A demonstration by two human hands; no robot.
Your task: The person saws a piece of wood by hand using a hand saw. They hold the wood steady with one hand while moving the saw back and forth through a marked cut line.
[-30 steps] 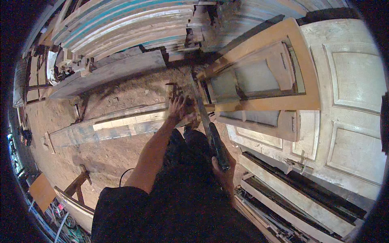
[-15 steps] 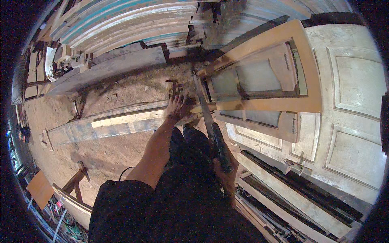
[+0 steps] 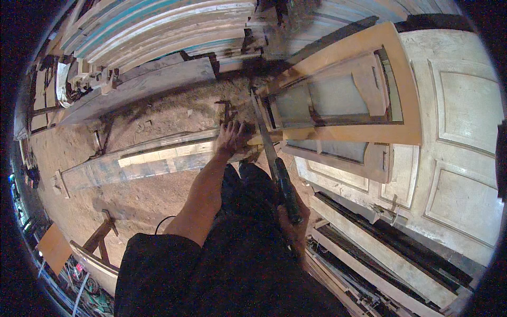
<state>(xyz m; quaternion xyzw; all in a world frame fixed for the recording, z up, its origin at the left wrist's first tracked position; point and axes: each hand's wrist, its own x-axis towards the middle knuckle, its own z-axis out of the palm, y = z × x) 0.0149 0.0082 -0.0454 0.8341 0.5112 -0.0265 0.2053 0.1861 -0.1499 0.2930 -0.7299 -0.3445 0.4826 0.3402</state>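
Note:
My right hand [image 3: 289, 214] is closed on the black handle of a long saw [image 3: 269, 145], whose blade points away from me. Left of the blade, my left hand [image 3: 230, 138] rests with bent, separated fingers on wood, beside a short tan piece [image 3: 254, 140]; what lies under its palm is hidden. A dark angular object [image 3: 226, 105], too dim to identify, is just beyond those fingertips. Below them runs a long worn plank [image 3: 90, 171] with a pale strip [image 3: 153, 157] on it.
An orange-brown door frame [image 3: 406, 105] and white panelled doors [image 3: 462, 105] stand at right. Stacked boards [image 3: 158, 29] fill the far side, over dirt floor [image 3: 148, 201]. Long timbers [image 3: 380, 256] lie lower right; a wooden trestle [image 3: 103, 245] and offcuts are lower left.
The saw and my right hand have shifted slightly away from me along the blade's line. My left hand stays on the wood in nearly the same pose.

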